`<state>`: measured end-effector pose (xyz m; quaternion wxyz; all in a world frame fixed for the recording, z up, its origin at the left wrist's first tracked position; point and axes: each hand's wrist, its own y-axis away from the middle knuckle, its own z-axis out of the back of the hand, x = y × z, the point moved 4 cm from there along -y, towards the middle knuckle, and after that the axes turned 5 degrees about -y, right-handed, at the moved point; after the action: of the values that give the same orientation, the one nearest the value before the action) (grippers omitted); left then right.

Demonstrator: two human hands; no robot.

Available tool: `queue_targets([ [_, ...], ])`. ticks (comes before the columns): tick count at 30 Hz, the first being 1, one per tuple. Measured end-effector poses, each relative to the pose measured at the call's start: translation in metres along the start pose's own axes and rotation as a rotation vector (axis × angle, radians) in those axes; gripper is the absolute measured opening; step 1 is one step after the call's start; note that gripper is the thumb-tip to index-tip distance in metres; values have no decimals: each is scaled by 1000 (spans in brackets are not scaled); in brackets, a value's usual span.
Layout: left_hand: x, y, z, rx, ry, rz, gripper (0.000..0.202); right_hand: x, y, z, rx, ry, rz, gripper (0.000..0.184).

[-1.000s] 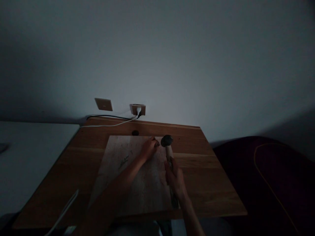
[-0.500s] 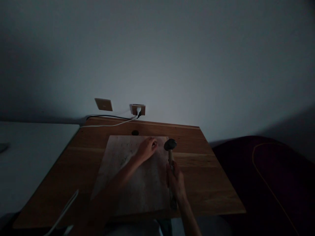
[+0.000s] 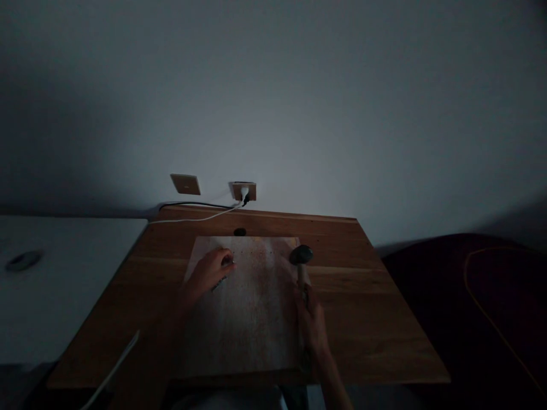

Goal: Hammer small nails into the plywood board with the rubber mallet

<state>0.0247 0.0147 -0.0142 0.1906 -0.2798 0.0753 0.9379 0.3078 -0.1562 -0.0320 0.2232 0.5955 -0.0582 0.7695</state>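
My right hand (image 3: 313, 322) is wrapped round the wooden handle of a mallet (image 3: 301, 255) with a dark, rounded head. The head points away from me over the right edge of a pale wooden board (image 3: 250, 324). At the board's upper left, my left hand (image 3: 210, 272) has thumb and fingers curled together in a pinch; whatever is between the tips is too small and dark to name. Just below those fingers lies a small cluster of thin pieces (image 3: 219, 284), perhaps nails. A row of small dark dots (image 3: 256, 253) runs along the board's far side.
The board rests on a brown wooden table (image 3: 359, 324) against a wall. A socket with plugs (image 3: 244, 192) and a white cable (image 3: 192, 220) are behind it. A white surface (image 3: 64, 296) adjoins on the left. Dark red fabric (image 3: 444, 296) lies to the right.
My left hand has moved left across the board, from the far right part to beside the thin pieces, uncovering the row of dots. My right hand still holds the mallet; the view has shifted slightly.
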Motion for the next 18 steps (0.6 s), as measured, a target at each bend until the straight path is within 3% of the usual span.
queue_targets([
  [11,-5,2,-4,-16,-31,99,10,-1,-1,-1,8,-62,65,65],
  [18,-15,6,0,-24,-121,132,5,-7,1,-2,47,-42,23,70],
])
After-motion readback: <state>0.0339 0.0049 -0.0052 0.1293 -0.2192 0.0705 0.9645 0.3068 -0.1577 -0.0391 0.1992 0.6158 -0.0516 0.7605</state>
